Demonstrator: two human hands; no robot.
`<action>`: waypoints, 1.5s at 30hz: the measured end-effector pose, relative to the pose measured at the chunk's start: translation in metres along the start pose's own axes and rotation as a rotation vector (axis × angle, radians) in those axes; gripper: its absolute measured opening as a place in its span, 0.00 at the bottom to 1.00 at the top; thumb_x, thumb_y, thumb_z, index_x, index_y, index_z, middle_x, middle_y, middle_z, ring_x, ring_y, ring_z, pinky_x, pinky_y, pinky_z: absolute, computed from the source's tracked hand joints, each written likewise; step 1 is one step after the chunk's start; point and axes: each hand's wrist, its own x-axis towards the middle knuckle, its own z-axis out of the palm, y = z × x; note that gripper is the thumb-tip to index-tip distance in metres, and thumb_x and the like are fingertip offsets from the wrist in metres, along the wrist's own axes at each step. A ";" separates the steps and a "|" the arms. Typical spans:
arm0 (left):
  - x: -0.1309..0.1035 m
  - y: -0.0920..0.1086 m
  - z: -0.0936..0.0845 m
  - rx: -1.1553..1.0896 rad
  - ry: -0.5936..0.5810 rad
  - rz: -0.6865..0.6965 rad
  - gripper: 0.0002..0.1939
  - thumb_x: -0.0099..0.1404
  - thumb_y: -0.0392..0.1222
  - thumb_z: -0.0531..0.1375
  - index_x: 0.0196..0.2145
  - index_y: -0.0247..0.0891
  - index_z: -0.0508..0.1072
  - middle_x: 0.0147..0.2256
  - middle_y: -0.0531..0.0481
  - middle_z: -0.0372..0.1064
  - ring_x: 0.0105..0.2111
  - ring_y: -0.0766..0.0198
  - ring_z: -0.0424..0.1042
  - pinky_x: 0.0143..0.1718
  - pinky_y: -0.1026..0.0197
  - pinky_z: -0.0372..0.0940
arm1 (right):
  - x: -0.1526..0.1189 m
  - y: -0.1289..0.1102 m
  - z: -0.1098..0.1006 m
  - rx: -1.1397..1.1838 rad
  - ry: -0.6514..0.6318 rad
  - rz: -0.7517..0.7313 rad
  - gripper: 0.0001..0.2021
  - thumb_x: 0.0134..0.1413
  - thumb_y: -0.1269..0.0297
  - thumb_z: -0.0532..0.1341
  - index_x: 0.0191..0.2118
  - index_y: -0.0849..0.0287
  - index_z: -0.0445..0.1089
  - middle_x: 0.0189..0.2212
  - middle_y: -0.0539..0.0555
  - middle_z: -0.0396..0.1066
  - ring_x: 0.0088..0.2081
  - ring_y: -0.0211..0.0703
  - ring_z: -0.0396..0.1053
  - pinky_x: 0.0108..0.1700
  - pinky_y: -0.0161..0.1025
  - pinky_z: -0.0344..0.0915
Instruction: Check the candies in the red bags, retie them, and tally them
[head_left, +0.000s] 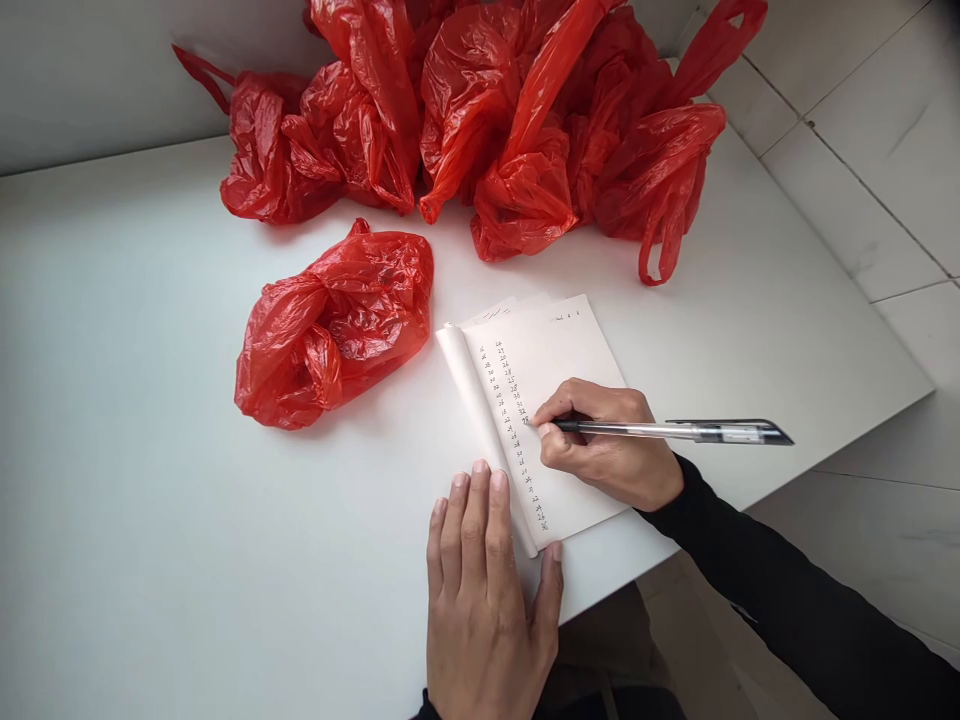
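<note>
A white notepad (pixel 577 490) lies on the white table, its left side folded back into a roll. Two columns of handwritten numbers run down the page. My right hand (pixel 619 440) pinches a clear-barrelled pen (pixel 679 431) with a black grip, its tip at the lower end of the second column, by the last number. My left hand (pixel 487 595) rests flat with fingers stretched out, over the lower left edge of the pad. Left of the pad sits a crumpled red plastic bag (pixel 337 320); whatever may be inside it cannot be seen.
Several red plastic bags (pixel 517 200), some knotted, are heaped along the back of the white table (pixel 135 450) by the wall. The table's right edge slants toward the front, with pale floor tiles (pixel 892 200) beyond it.
</note>
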 end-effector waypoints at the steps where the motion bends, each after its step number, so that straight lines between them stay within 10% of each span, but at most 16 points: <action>1: 0.000 0.000 0.000 0.000 0.001 0.002 0.40 0.67 0.40 0.64 0.70 0.25 0.53 0.65 0.32 0.60 0.69 0.45 0.54 0.70 0.42 0.50 | 0.000 0.000 0.000 -0.002 0.001 0.000 0.09 0.47 0.77 0.61 0.32 0.55 0.73 0.28 0.46 0.74 0.27 0.35 0.67 0.30 0.34 0.65; 10: 0.000 -0.001 0.000 0.018 0.006 0.005 0.40 0.67 0.40 0.64 0.70 0.25 0.52 0.65 0.32 0.60 0.69 0.46 0.54 0.70 0.43 0.50 | -0.004 0.000 -0.001 0.057 0.038 0.061 0.09 0.48 0.77 0.62 0.32 0.55 0.74 0.28 0.47 0.73 0.26 0.36 0.67 0.29 0.35 0.65; 15: -0.001 -0.002 -0.002 0.024 0.007 0.006 0.40 0.67 0.40 0.63 0.70 0.26 0.52 0.66 0.33 0.58 0.69 0.46 0.53 0.70 0.43 0.49 | -0.008 0.000 -0.006 0.212 0.225 0.162 0.14 0.66 0.61 0.57 0.27 0.55 0.68 0.23 0.48 0.68 0.23 0.37 0.64 0.24 0.36 0.62; 28: -0.010 -0.005 -0.013 -0.146 0.082 -0.124 0.32 0.72 0.36 0.56 0.71 0.38 0.53 0.65 0.38 0.62 0.68 0.50 0.57 0.64 0.43 0.62 | -0.007 0.050 -0.096 -0.447 0.070 0.591 0.16 0.57 0.44 0.59 0.32 0.52 0.65 0.15 0.42 0.56 0.18 0.43 0.58 0.25 0.40 0.58; 37: 0.052 -0.074 -0.077 -0.140 0.406 -0.201 0.27 0.72 0.38 0.58 0.66 0.43 0.60 0.59 0.39 0.66 0.61 0.50 0.65 0.60 0.42 0.65 | -0.012 0.048 -0.102 -0.457 0.133 0.613 0.22 0.58 0.40 0.57 0.47 0.52 0.68 0.18 0.44 0.60 0.21 0.48 0.64 0.31 0.46 0.63; 45: 0.100 -0.137 -0.067 -0.067 0.405 -0.141 0.20 0.67 0.41 0.62 0.56 0.40 0.74 0.58 0.36 0.68 0.59 0.38 0.66 0.57 0.32 0.63 | 0.044 -0.031 -0.040 -0.284 0.021 0.365 0.17 0.63 0.44 0.54 0.44 0.50 0.71 0.23 0.45 0.62 0.25 0.42 0.63 0.32 0.39 0.62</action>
